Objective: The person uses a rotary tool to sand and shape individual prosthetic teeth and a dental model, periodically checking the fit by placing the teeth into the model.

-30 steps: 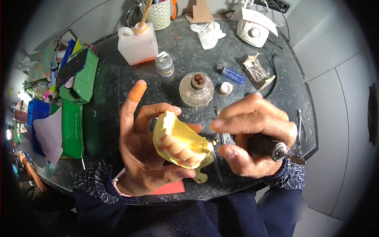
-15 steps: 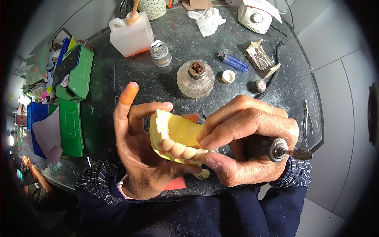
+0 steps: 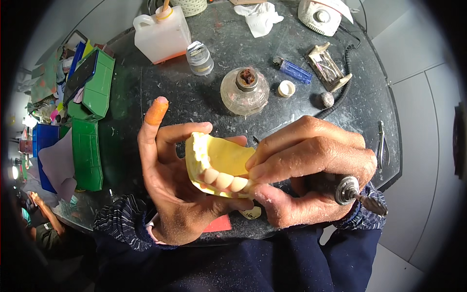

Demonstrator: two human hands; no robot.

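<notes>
A yellow dental model rests in my left hand, whose thumb and curled fingers support it. A finger with an orange wrap sticks up, away from the model. Along the model's near edge runs a row of tooth-coloured artificial teeth. My right hand pinches the right end of that row between thumb and fingertips, which hide what lies there. Tucked in the same hand is a dark rotary handpiece, its fluted bur pointing right, away from the model. Pale dust covers the right fingers.
Beyond my hands stand a glass spirit burner, a small jar and a plastic jug. A blue lighter, a white cap and a coiled cord lie farther right. Green bins line the left.
My right hand has shifted slightly right, and the bur now tilts a little more downward. The model remains in my left hand. The view has shifted slightly.
</notes>
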